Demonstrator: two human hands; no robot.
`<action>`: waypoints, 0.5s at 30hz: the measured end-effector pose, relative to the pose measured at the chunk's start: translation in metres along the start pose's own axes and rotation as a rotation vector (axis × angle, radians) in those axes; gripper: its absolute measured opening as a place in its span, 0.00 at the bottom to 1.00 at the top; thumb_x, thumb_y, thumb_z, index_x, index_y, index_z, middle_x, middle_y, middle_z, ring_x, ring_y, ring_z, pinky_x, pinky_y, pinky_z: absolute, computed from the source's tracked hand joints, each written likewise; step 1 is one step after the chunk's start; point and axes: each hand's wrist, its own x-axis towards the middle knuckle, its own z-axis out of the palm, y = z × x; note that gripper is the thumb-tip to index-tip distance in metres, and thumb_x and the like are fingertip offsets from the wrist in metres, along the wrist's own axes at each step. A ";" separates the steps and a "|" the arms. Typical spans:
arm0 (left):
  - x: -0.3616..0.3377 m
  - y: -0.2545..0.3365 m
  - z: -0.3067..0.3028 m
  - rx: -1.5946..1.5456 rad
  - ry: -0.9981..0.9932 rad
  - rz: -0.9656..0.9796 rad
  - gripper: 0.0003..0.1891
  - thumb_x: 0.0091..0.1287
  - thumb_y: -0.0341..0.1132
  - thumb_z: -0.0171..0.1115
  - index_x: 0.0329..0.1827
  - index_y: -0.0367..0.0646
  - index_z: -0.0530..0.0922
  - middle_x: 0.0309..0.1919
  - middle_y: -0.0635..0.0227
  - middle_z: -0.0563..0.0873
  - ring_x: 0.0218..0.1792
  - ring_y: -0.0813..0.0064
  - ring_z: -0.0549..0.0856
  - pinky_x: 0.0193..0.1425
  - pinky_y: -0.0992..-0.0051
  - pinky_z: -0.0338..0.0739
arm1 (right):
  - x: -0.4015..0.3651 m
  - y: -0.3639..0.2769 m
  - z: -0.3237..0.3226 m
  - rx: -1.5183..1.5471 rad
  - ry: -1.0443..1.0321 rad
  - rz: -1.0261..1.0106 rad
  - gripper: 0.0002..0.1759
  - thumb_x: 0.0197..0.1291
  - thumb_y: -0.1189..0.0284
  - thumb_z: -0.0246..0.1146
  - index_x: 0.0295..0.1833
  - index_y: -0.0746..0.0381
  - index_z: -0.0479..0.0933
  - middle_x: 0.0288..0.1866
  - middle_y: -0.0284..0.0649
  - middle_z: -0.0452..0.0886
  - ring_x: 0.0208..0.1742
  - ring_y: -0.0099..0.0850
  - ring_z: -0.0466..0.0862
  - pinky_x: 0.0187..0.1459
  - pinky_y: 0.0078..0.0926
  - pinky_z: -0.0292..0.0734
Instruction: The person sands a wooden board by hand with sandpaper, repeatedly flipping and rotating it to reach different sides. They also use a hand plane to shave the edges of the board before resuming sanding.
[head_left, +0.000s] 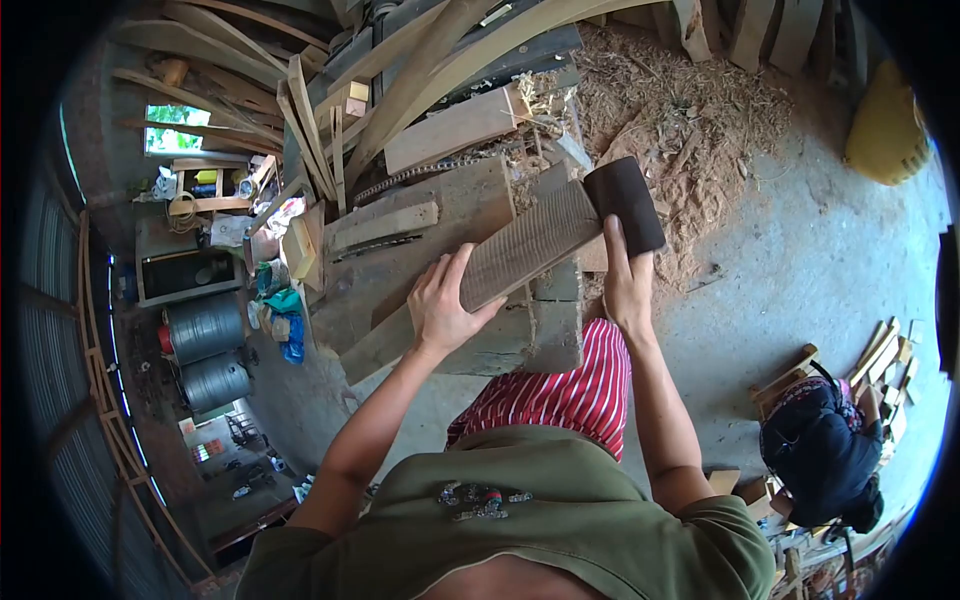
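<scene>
A thick grey-brown wooden block [530,245] with ridged saw marks lies slantwise over the worn wooden bench [480,345]. My left hand [443,303] grips its near left end, thumb along the lower edge and fingers over the upper side. At the far right end, a smooth dark brown block [625,205] sits crosswise against the ridged one. My right hand [630,285] holds the dark block from its lower edge, one finger lying along its left side; the other fingers are partly hidden beneath.
Long curved boards [430,75] lean over the back of the bench, near a pale plank [450,130]. Wood shavings [690,130] heap on the floor behind. A yellow sack [888,125] stands far right. Lower right, a person [820,445] bends beside wood pieces. Metal drums [205,328] lie left.
</scene>
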 end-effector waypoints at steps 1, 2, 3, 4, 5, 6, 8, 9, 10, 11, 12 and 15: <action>-0.003 0.001 0.000 -0.004 0.003 -0.004 0.43 0.45 0.47 0.79 0.66 0.44 0.70 0.44 0.57 0.83 0.42 0.54 0.85 0.48 0.58 0.80 | 0.006 0.016 -0.003 0.004 0.017 0.056 0.25 0.75 0.63 0.51 0.69 0.69 0.67 0.65 0.50 0.75 0.67 0.38 0.73 0.68 0.31 0.63; -0.003 0.000 0.000 -0.004 -0.004 -0.007 0.43 0.45 0.47 0.78 0.66 0.44 0.70 0.45 0.57 0.83 0.43 0.54 0.84 0.48 0.58 0.80 | 0.016 0.032 -0.009 -0.012 -0.018 0.087 0.26 0.75 0.62 0.51 0.69 0.69 0.67 0.65 0.49 0.75 0.67 0.37 0.73 0.68 0.31 0.63; -0.001 -0.001 0.001 -0.002 -0.006 -0.006 0.44 0.45 0.47 0.78 0.67 0.44 0.70 0.45 0.57 0.82 0.44 0.54 0.84 0.48 0.58 0.81 | 0.024 0.049 -0.016 0.013 -0.060 0.218 0.27 0.75 0.60 0.52 0.69 0.69 0.67 0.63 0.47 0.76 0.65 0.35 0.73 0.67 0.30 0.64; 0.001 -0.002 0.002 0.003 0.001 0.004 0.44 0.45 0.47 0.78 0.67 0.44 0.70 0.45 0.57 0.82 0.44 0.54 0.84 0.48 0.58 0.81 | 0.023 0.049 -0.019 -0.013 -0.020 0.189 0.27 0.75 0.60 0.52 0.68 0.68 0.68 0.61 0.45 0.77 0.63 0.34 0.74 0.66 0.30 0.65; 0.001 -0.004 0.002 -0.005 0.001 0.019 0.44 0.45 0.48 0.78 0.67 0.44 0.70 0.46 0.57 0.82 0.44 0.54 0.84 0.48 0.58 0.80 | 0.020 0.050 -0.021 -0.037 0.016 0.163 0.27 0.75 0.59 0.52 0.68 0.68 0.68 0.59 0.44 0.78 0.62 0.32 0.74 0.64 0.30 0.66; -0.001 -0.005 0.002 -0.012 -0.002 0.020 0.44 0.46 0.48 0.78 0.67 0.44 0.70 0.46 0.57 0.82 0.44 0.54 0.84 0.48 0.58 0.80 | 0.021 0.045 -0.029 0.025 0.038 0.262 0.26 0.75 0.59 0.53 0.67 0.68 0.69 0.58 0.44 0.78 0.61 0.32 0.74 0.64 0.30 0.66; -0.005 -0.002 0.000 0.011 -0.020 -0.007 0.44 0.46 0.48 0.78 0.67 0.44 0.69 0.46 0.57 0.82 0.44 0.54 0.84 0.48 0.58 0.80 | 0.007 0.004 -0.028 0.074 0.074 0.129 0.23 0.75 0.66 0.53 0.67 0.68 0.70 0.62 0.48 0.77 0.65 0.35 0.74 0.66 0.33 0.66; -0.002 -0.001 0.000 0.023 -0.026 -0.010 0.44 0.46 0.48 0.78 0.67 0.45 0.69 0.46 0.57 0.82 0.44 0.54 0.84 0.49 0.58 0.80 | 0.000 -0.004 -0.022 0.114 0.042 -0.037 0.22 0.75 0.68 0.53 0.67 0.68 0.70 0.63 0.49 0.76 0.66 0.36 0.74 0.67 0.33 0.66; -0.001 -0.002 0.000 0.031 -0.021 -0.021 0.44 0.46 0.48 0.78 0.67 0.45 0.69 0.46 0.57 0.82 0.44 0.54 0.84 0.49 0.58 0.80 | -0.013 -0.008 -0.014 -0.029 -0.058 -0.123 0.21 0.75 0.71 0.51 0.68 0.69 0.69 0.65 0.51 0.76 0.67 0.39 0.74 0.67 0.35 0.66; -0.001 -0.001 0.000 0.028 -0.017 -0.021 0.44 0.46 0.49 0.78 0.67 0.45 0.69 0.46 0.57 0.82 0.44 0.55 0.84 0.49 0.58 0.80 | -0.017 -0.011 -0.004 -0.208 0.000 -0.283 0.23 0.75 0.68 0.52 0.69 0.69 0.67 0.64 0.52 0.75 0.66 0.40 0.74 0.67 0.36 0.66; -0.002 0.000 0.000 0.019 -0.013 -0.020 0.44 0.46 0.49 0.78 0.68 0.45 0.69 0.46 0.57 0.82 0.44 0.55 0.84 0.50 0.58 0.80 | -0.012 -0.005 -0.006 -0.103 -0.007 0.012 0.24 0.75 0.67 0.52 0.69 0.70 0.67 0.64 0.52 0.75 0.66 0.40 0.74 0.68 0.37 0.65; -0.004 -0.004 0.004 0.013 -0.001 -0.025 0.44 0.46 0.49 0.78 0.67 0.46 0.69 0.47 0.58 0.82 0.44 0.55 0.84 0.50 0.59 0.80 | 0.020 0.047 -0.018 -0.059 -0.069 0.304 0.26 0.76 0.61 0.51 0.69 0.69 0.67 0.63 0.49 0.76 0.64 0.35 0.75 0.66 0.35 0.68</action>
